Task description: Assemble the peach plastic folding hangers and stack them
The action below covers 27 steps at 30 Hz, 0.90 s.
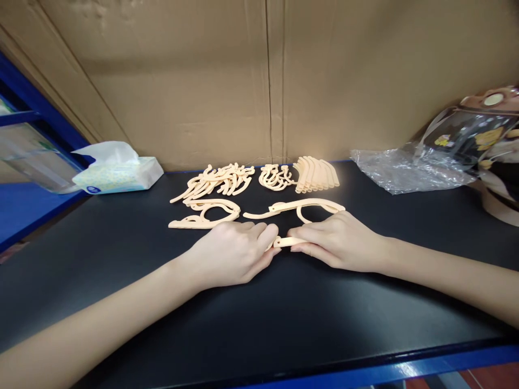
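While both hands sit low on the black table (284, 319), the left hand (233, 253) and right hand (338, 240) pinch a small cream plastic bar (288, 241) between them, fingertips clamped on either end, so it lies right in the gap. Just behind their knuckles sits a curved hanger arm (298, 206), with another assembled piece (205, 213) to its left. Further back there are piles of loose parts (221, 181), hooks (275, 177), stacked strips (318, 174), plus a tissue pack (117, 173).
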Tool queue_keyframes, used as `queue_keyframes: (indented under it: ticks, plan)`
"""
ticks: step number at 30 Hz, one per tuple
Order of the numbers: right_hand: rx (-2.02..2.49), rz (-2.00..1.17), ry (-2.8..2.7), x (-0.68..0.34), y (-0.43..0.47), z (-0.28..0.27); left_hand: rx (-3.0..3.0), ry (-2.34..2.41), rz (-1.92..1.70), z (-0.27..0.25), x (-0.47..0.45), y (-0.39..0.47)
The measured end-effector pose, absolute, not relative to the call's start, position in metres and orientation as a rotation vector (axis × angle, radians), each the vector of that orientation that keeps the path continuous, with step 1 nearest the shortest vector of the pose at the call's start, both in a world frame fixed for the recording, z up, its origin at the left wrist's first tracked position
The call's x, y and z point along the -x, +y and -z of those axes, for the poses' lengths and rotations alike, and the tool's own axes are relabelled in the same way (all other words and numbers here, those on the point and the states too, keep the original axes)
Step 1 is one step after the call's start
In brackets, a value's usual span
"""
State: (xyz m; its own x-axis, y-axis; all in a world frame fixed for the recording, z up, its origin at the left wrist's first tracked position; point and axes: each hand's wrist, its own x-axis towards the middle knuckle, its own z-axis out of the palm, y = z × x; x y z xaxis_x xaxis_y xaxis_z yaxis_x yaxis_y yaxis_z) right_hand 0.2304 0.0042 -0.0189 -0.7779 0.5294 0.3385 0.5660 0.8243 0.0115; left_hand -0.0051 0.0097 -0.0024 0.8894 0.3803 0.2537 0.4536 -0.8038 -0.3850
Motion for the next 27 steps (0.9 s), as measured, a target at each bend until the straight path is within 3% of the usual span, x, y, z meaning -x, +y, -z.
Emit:
queue_keyframes:
  ticks: [27]
  plan:
    - [0.771,0.182,-2.698,-0.2284,0.0045,0.018,2.786,-0.695,0.236,0.0005,0.0042,0.0068]
